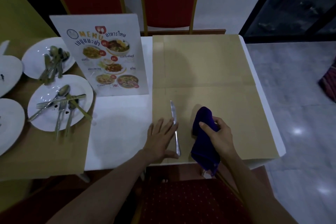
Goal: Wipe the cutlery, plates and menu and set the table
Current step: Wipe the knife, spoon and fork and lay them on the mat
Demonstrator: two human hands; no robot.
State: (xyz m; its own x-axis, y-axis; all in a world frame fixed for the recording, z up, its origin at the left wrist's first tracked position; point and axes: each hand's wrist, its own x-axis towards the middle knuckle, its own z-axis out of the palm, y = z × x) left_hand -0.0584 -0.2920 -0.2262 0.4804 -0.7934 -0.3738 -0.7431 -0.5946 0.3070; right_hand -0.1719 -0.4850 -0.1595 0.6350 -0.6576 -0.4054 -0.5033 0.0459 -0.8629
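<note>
A silver knife (174, 118) lies lengthwise on the tan placemat (214, 71) near the table's front edge. My left hand (161, 140) lies flat beside it with straight fingers, its fingertips and thumb touching the knife. Just right of the knife, my right hand (217, 135) grips a dark purple cloth (203, 140) that hangs over the table's front edge. A laminated menu (107, 56) lies on the white table. To the left, one white plate (60, 102) and another behind it (36, 60) each hold several pieces of cutlery.
More white plates (9, 72) sit at the far left on a second tan mat (36, 154). Two red chairs (169, 0) stand behind the table, and a red seat (190, 202) is below me. Grey floor lies to the right.
</note>
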